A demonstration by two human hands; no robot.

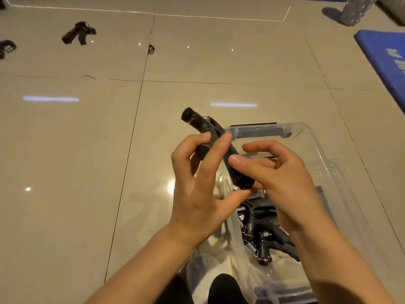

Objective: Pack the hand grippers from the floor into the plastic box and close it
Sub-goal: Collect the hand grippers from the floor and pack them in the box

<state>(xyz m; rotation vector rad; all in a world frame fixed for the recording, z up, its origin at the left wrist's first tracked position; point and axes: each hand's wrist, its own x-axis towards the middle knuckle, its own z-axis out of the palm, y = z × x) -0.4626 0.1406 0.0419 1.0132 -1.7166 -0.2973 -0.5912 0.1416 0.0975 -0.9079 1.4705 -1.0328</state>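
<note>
A black hand gripper is held in the air above the left rim of the clear plastic box. My left hand pinches it between thumb and fingers. My right hand pinches its lower handle end with thumb and forefinger. Inside the box lie several black hand grippers. Two more hand grippers lie on the floor far away, one at upper left and one cut by the left edge.
The floor is glossy beige tile. A blue mat lies at the right edge and a perforated grey basket stands at the top right. A small dark object sits on a tile joint. A dark foot shows near the bottom.
</note>
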